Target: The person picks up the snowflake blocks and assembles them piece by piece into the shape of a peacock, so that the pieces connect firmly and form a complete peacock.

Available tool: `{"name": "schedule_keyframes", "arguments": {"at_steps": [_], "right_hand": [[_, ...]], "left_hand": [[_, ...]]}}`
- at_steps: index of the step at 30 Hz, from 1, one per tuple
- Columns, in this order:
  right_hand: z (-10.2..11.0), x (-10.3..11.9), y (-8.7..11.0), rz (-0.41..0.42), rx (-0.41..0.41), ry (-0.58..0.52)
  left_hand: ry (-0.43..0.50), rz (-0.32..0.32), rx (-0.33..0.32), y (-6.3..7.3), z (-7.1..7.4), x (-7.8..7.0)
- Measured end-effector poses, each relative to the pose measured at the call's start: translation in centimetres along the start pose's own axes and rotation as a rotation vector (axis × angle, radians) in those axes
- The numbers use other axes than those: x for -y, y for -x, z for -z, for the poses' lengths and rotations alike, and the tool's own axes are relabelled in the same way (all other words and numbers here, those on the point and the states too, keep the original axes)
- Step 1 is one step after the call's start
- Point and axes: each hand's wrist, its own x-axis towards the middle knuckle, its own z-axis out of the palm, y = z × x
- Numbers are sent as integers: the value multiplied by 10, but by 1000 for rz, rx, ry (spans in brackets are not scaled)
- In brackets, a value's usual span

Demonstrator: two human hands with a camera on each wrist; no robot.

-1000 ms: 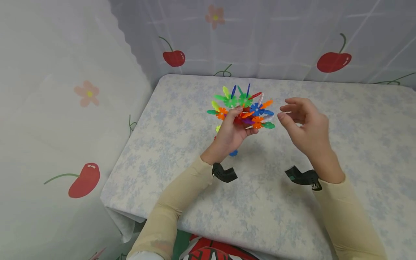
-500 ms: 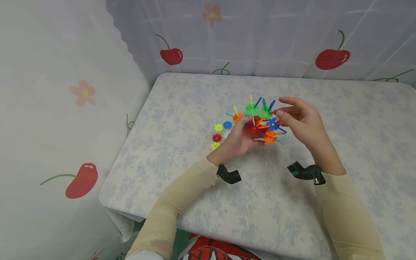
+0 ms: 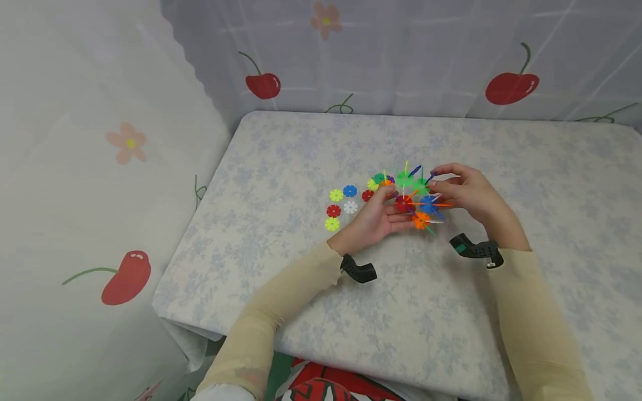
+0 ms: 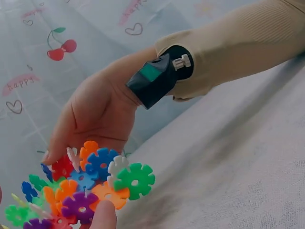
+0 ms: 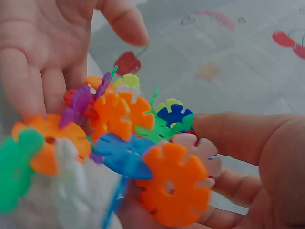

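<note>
A spiky cluster of joined snowflake discs (image 3: 404, 204) in many colours sits between my two hands, above the table. My left hand (image 3: 370, 224) supports it from the left; in the right wrist view its fingers (image 5: 33, 88) reach straight towards an orange disc, its thumb apart from the cluster. On the right side my right hand (image 3: 475, 194) grips the cluster's edge, the thumb against a green disc beside a blue one. A large orange disc (image 5: 174, 186) stands out close to the right wrist camera. Some fingertips are hidden behind the discs.
Loose snowflake discs lie left of my left hand: a blue disc (image 3: 350, 191), a white disc (image 3: 350, 207), a red disc (image 3: 333, 211) and yellow ones. More lie partly behind the cluster. The patterned tablecloth (image 3: 241, 245) covers the table; a cherry-print curtain (image 3: 401, 67) hangs behind.
The cluster and my left hand have moved right and towards the body, uncovering the loose discs. My right hand, earlier apart from the cluster, has come to grip its right edge.
</note>
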Motion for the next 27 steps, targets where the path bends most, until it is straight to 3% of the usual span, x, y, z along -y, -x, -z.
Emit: {"name": "schedule_keyframes", "arguments": {"at_steps": [5,11,16,19,23,27], "right_hand": [[20,-22,-3,-116,7,-2],[41,-47,-4,-181,-5,-77],[53,-57,-3,-204,38,-16],[56,-60,-2,-216,59,40],[59,-61,1,-259,65,109],[60,-59,3,-291,10,177]], "left_hand": [[-109,3,23,-8,-7,5],[-200,7,71,-18,-18,6],[-175,17,61,-23,-24,10],[-239,10,46,-20,-24,13],[-524,-44,23,-6,-15,2],[-922,-200,-39,13,5,-32]]}}
